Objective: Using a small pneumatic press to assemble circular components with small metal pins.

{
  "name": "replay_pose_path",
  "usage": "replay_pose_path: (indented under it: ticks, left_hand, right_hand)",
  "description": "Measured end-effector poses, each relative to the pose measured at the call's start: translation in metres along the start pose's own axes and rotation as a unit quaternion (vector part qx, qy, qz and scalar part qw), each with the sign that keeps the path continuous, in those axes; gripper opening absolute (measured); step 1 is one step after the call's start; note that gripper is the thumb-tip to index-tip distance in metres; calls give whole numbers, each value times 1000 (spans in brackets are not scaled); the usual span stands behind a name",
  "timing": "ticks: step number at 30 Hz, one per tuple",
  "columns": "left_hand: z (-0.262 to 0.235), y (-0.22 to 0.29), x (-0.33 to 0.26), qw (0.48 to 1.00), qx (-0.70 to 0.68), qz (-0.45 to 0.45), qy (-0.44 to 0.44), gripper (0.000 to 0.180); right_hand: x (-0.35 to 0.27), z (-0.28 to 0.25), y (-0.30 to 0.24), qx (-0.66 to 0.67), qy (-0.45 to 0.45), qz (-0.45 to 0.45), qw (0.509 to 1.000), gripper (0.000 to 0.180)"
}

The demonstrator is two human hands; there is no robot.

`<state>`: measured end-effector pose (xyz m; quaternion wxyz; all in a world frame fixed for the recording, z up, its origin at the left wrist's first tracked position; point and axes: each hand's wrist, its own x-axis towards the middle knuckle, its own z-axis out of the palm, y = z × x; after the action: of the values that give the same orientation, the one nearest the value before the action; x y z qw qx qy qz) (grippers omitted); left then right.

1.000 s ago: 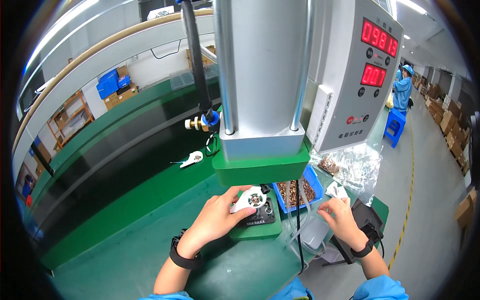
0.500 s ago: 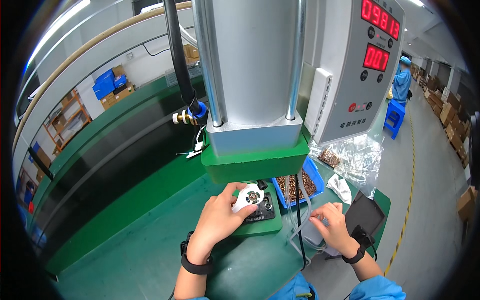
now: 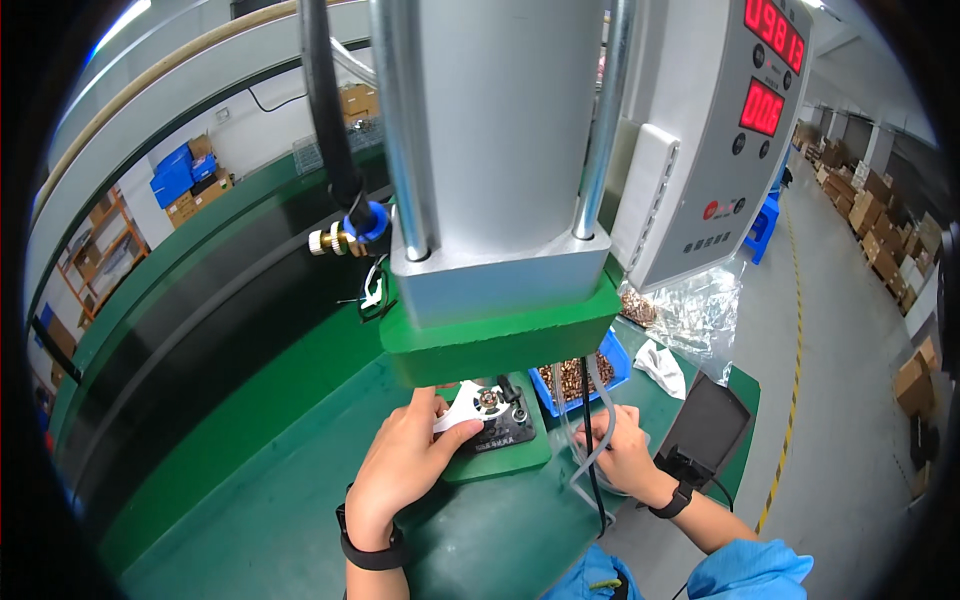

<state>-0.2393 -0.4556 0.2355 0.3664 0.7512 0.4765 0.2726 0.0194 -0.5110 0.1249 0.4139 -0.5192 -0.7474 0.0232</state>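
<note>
My left hand pinches a white plastic part with a round, metal-centred end. That end rests at the black fixture block on the press's green base. Beside it on the block stands a small black knob-like piece. Overhead is the press's green plate. My right hand is closed over a clear container, behind hanging grey tubes and a black cable. Its fingertips are partly covered, so what they hold, if anything, cannot be made out.
A blue bin of small copper-coloured parts stands behind the fixture. Nearby lie a white cloth, a clear plastic bag and a dark tray. A control box with red digits hangs at upper right.
The white part has come down onto the fixture block in my left hand. My right hand has moved left behind the tubes, its fingers more curled. The whole view has shifted slightly.
</note>
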Motion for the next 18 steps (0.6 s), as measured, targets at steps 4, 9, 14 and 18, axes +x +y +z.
replay_pose_path:
  ticks: [4, 9, 14, 18]
  left_hand:
    - [0, -3, 1, 1000, -3, 13, -1, 42]
    - [-2, -1, -3, 1000, 1, 16, 12, 43]
    - [-4, -1, -2, 1000, -3, 8, 2, 43]
    - [-4, -1, 0, 1000, -1, 4, -16, 43]
  right_hand:
    - [12, -15, -5, 57, 2, 44, 997, 9]
    - [35, -51, -22, 133, 9, 103, 986, 12]
    - [49, -60, -23, 112, -17, 75, 991, 13]
    - [53, -47, -10, 173, -45, 125, 976, 12]
